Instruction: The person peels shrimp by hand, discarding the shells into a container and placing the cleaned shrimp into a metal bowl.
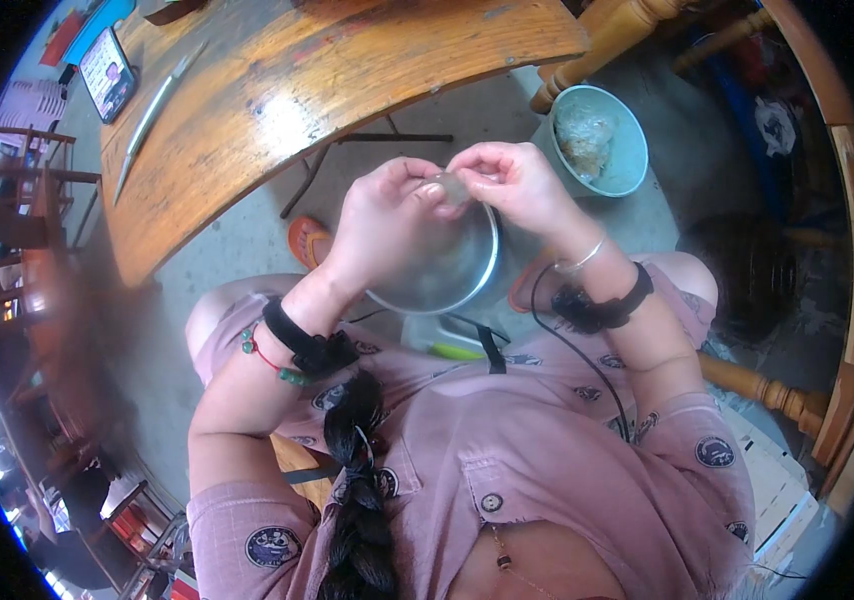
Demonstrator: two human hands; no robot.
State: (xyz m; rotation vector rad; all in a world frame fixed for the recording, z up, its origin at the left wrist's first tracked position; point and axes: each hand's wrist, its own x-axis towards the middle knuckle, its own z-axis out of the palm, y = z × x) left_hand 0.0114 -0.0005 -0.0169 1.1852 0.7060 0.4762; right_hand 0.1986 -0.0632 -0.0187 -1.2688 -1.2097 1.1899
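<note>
while both hands meet above it, a round bowl (495, 256) with a shiny rim sits at 6 o'clock from the fingertips; left hand covers part of it, inside looks hazy, contents can't be told. second container: pale blue-green bucket (630, 130), at 2 o'clock from the hands, well apart from the grip. inside it, crumpled clear plastic (583, 130) with some brownish stuff, too unclear to name.

small pale greyish piece (454, 188) is right between the fingertips of both hands, over the bowl's 12 o'clock side. left hand (387, 215) pinches it from about 8 o'clock, thumb and fingers close together, grip narrow. right hand (515, 190) comes in from 3 o'clock, thumb and index finger also pinched narrow, holding the piece's other side. fingers cover part of it, so full shape can't be told.

wooden table (367, 60) at 10 to 11 o'clock from the hands, not touching them. on it, toward its 9 o'clock end, a phone (109, 75) with lit screen and, near it, a long slim tool (157, 120). orange sandal (307, 243) on the floor at 9 o'clock from the bowl.
</note>
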